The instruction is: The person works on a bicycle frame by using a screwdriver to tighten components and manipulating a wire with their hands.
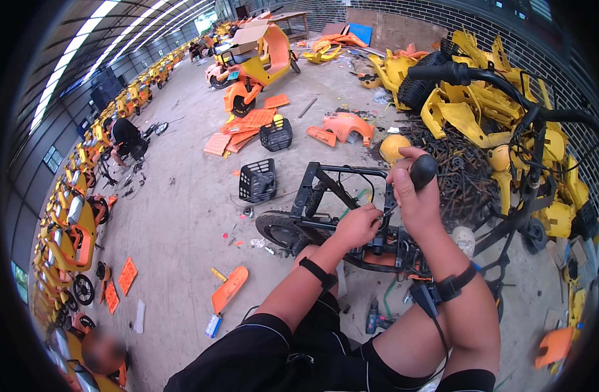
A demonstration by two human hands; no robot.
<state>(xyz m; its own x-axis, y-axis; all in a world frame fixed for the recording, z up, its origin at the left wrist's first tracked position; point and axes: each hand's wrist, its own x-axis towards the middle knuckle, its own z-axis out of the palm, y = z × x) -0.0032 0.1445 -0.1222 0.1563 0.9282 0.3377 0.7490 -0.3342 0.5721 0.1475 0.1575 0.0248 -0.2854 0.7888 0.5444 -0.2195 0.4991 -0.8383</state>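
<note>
My right hand (414, 202) is wrapped round a tool with a thick, rounded black handle (424, 171); its working end is mostly hidden, so I cannot tell its exact kind. Just left of it, my left hand (359, 226) is closed in a pinch over the frame; what its fingertips hold is too small to make out. Both hands are above a stripped black scooter frame (308, 196) with square metal tubing. Its wheel (278, 230) shows at the left end, and a handlebar (489, 77) rises at the right.
A cordless drill (376, 318) stands on the floor by my legs. Black baskets (258, 180) and orange panels (229, 289) lie to the left. Yellow body parts (469, 111) and dark metal pieces (453, 160) are heaped at the right. A person (125, 137) crouches far left beside parked scooters.
</note>
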